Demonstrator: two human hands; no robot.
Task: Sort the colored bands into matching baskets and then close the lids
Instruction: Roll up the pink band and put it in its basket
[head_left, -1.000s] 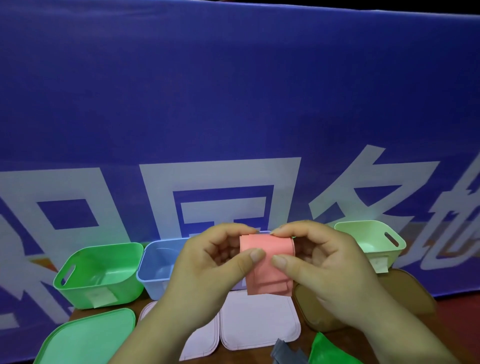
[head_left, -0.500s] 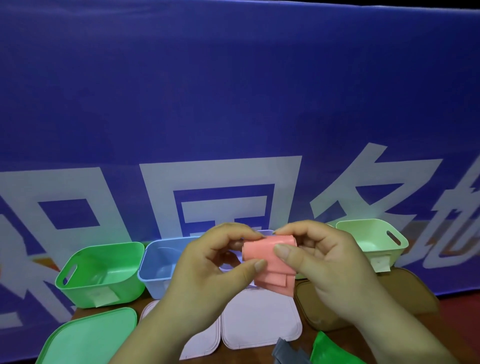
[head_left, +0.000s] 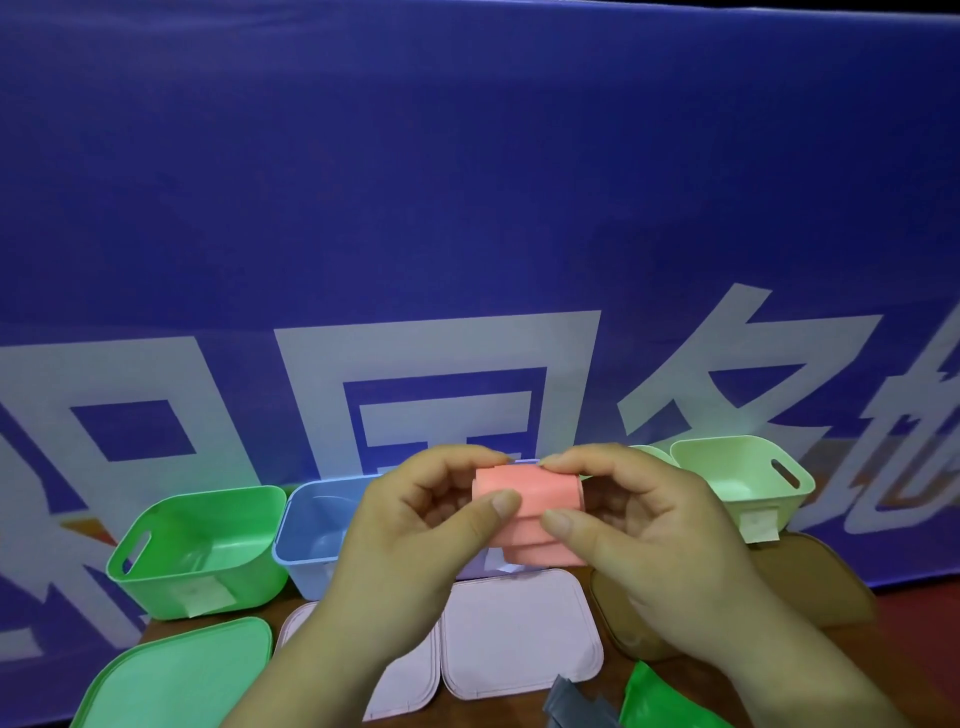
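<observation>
Both hands are holding the folded pink band (head_left: 530, 512) up in mid-air in front of the basket row, above the counter (head_left: 862, 644). Left hand (head_left: 415, 519) is pinching the band's left edge, thumb in front and fingers curled behind; right hand (head_left: 639, 525) is gripping the right edge the same way. Task is looking early. Green basket (head_left: 208, 587), blue basket (head_left: 311, 561) and pale green basket (head_left: 779, 509) are sitting open, and their visible insides are showing no bands. Another basket is hiding behind the hands, colour hard to tell. Lids are all lying flat on the counter, none fitted: green lid (head_left: 171, 675), two pale pink lids (head_left: 519, 629), brown lids (head_left: 821, 582). A grey band (head_left: 576, 706) and a green band (head_left: 654, 696) are waiting at the near edge, unsorted. Remaining, by my read: dropping the pink band in its basket, sorting the grey and green ones, then closing every lid.
</observation>
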